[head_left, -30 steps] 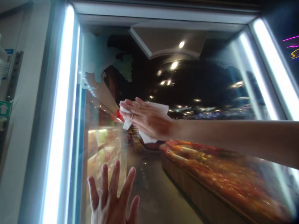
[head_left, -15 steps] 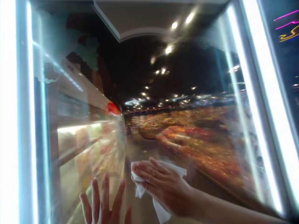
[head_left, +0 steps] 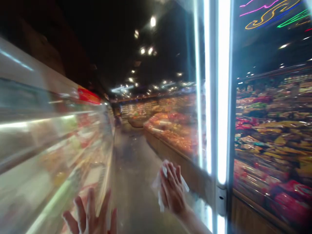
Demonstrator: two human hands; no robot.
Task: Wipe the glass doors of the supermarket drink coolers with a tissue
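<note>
My right hand (head_left: 173,190) holds a white paper wipe (head_left: 162,198) under its palm and fingers. The wipe's edges stick out on both sides, and the hand appears to lie flat against a clear glass pane. At the lower left, my left hand (head_left: 90,214) has its fingers spread, pointing up, with nothing in them. Its palm is cut off by the bottom of the view, and whether it touches the glass I cannot tell.
A bright white light strip (head_left: 223,91) runs up the glass door's frame, with a lock (head_left: 221,199) low down. Beyond the pane are lit refrigerated shelves (head_left: 60,143), an aisle floor (head_left: 134,182) and bins of packaged goods (head_left: 170,130). More packages (head_left: 275,136) lie to the right.
The view has turned right, taking the left light strips out of sight. My right hand, with the wipe, has moved rightward toward the frame, its fingers now pointing more upward. My left hand stays spread.
</note>
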